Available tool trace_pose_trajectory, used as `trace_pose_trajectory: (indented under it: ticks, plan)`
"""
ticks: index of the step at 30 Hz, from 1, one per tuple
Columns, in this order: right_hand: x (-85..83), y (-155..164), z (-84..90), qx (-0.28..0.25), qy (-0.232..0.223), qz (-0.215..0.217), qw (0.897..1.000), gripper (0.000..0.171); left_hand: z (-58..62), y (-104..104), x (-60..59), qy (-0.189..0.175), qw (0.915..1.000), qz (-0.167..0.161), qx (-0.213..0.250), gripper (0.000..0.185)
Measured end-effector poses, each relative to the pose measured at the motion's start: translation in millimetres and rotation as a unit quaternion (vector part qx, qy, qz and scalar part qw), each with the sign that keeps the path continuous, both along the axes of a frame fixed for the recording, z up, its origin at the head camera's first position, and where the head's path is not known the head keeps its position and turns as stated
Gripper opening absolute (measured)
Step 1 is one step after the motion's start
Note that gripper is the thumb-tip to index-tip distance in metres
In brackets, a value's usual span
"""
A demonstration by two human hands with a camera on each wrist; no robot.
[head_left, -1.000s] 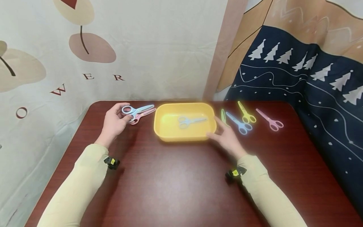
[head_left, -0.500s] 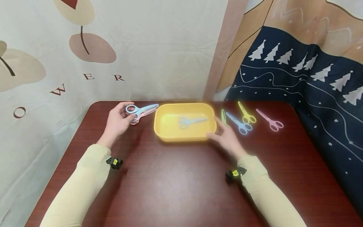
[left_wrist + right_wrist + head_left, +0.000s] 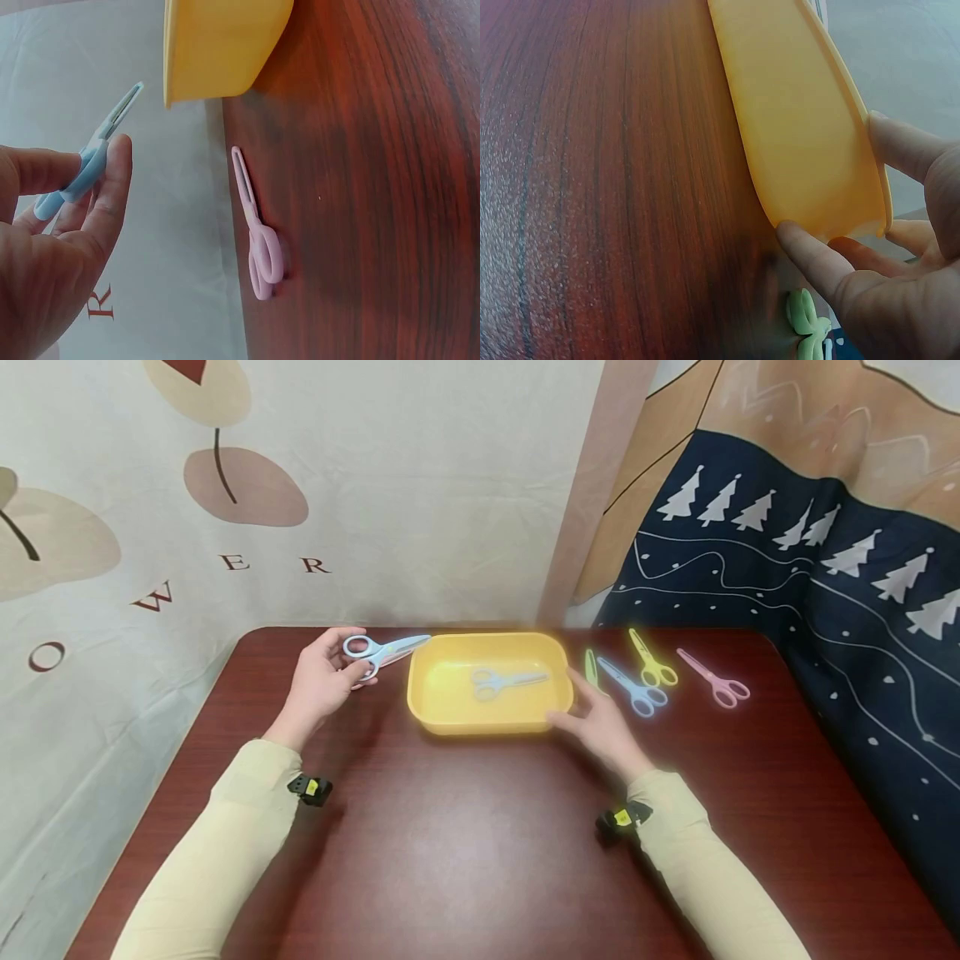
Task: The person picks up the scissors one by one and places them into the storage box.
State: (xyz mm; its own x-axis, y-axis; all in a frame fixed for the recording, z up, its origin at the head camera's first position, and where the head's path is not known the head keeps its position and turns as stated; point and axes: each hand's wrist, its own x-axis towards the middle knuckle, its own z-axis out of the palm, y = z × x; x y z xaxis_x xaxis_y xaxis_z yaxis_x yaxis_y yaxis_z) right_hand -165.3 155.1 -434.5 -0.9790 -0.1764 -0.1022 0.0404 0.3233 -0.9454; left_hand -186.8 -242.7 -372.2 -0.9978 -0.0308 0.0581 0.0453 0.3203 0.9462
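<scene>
My left hand (image 3: 318,681) pinches light blue scissors (image 3: 382,652) by the handles, between thumb and fingers. Their blades point right, with the tip at the left rim of a yellow plastic tray (image 3: 480,725). Inside the tray lies another pair of pale blue scissors (image 3: 517,679). Pink scissors (image 3: 259,240) rest on the table below the left hand, mostly hidden from the head view. At the tray's right end, my right hand (image 3: 600,727) holds the near corner, thumb on the rim and fingers against the wall, as the right wrist view shows.
Right of the tray lie blue scissors (image 3: 633,687), yellow scissors (image 3: 652,662) and pink scissors (image 3: 712,675). Green scissors (image 3: 591,667) are partly hidden by the right hand. Printed cloth (image 3: 450,527) hangs behind the dark wooden table (image 3: 465,843).
My left hand has moved right with the light blue scissors, from over the pink scissors to the tray's left rim. The right hand and tray have stayed put.
</scene>
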Motion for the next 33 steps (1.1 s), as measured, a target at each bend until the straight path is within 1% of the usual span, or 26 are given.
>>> trace_pose_trajectory:
  ticks: [17,23,33]
  plan:
    - [-0.6,0.4,-0.8,-0.002,-0.003,0.0,1.0,0.09,4.7,17.9,-3.0,0.008,0.9996,-0.023,0.016,0.051]
    - [-0.3,0.3,0.4,0.0,-0.006,-0.001,1.0,0.091,5.3,24.8,-6.2,0.009,0.9994,-0.029,0.017,0.049]
    - [0.1,0.6,1.4,0.003,-0.007,0.0,1.0,0.091,11.5,32.3,-8.7,-0.004,0.9991,-0.042,0.0,0.049]
